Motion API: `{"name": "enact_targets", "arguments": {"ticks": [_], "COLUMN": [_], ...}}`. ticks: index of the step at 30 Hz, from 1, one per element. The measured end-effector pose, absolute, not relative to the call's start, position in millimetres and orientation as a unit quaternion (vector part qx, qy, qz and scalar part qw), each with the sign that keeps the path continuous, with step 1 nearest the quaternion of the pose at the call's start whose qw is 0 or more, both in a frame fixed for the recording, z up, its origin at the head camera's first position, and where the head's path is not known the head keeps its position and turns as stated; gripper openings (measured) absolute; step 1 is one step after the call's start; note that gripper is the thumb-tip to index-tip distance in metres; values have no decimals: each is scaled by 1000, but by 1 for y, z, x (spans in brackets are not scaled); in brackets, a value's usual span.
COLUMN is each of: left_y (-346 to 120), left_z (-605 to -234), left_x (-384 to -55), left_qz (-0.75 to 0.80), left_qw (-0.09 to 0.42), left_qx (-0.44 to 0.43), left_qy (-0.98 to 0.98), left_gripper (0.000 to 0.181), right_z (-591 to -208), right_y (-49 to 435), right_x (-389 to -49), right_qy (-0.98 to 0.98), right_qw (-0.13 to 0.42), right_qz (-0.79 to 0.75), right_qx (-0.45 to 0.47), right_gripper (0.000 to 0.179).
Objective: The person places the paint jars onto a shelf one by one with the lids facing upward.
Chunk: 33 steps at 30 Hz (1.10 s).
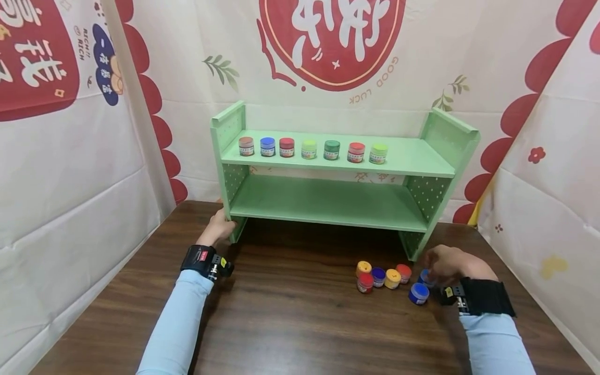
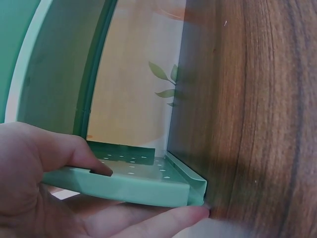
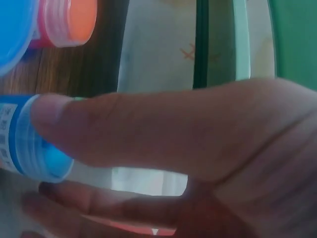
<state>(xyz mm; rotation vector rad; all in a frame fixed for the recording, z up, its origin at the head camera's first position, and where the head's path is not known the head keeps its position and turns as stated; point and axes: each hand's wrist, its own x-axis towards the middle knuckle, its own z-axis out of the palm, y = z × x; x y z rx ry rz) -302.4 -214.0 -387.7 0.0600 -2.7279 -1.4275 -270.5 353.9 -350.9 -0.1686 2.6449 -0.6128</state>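
Observation:
My left hand (image 1: 219, 228) grips the lower left side panel of a green two-tier shelf (image 1: 323, 200). In the left wrist view the thumb lies on the panel's inner face, with fingers (image 2: 148, 223) beneath its edge. On the right, my right hand (image 1: 452, 262) pinches a blue paint jar (image 1: 425, 277) on the table. The right wrist view has the thumb against that jar's clear rim and the fingers on its far side. A second blue paint jar (image 1: 419, 294) stands just in front of it.
Several paint jars line the upper tier, from a brown jar (image 1: 246, 146) to a light green jar (image 1: 378, 153). Beside the right hand, a red jar (image 1: 403, 273), yellow jars (image 1: 392, 278) and a purple jar (image 1: 378, 276) cluster on the wooden table (image 1: 300, 328). A printed cloth (image 1: 178, 120) hangs behind.

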Motion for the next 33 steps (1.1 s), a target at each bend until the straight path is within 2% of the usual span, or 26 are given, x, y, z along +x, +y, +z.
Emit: {"name": "enact_targets", "arguments": {"ticks": [4,11,27,33], "left_y": [-213,-214,-212,-212], "left_z": [-387,-389,-389,-389], "left_x": [-303,-303,-305,-304], "left_qz": [-467,-469,-463,-463], "left_qw": [18,21,24,29], "left_qx": [29,27,34,32], "left_qy": [-883,-883,-885,-885], "left_gripper": [42,41,42,42], "right_z": [-352,-353,-359,-357], "right_y": [356,355,356,357], "right_x": [-272,-275,-277,-277], "right_qy": [946,944,957,959], "right_qw": [208,204,170,162], "right_qz": [-239,-249,-216,-208], "right_qx": [-67,-68,-97,-109], "right_gripper": [19,30,25,28]}}
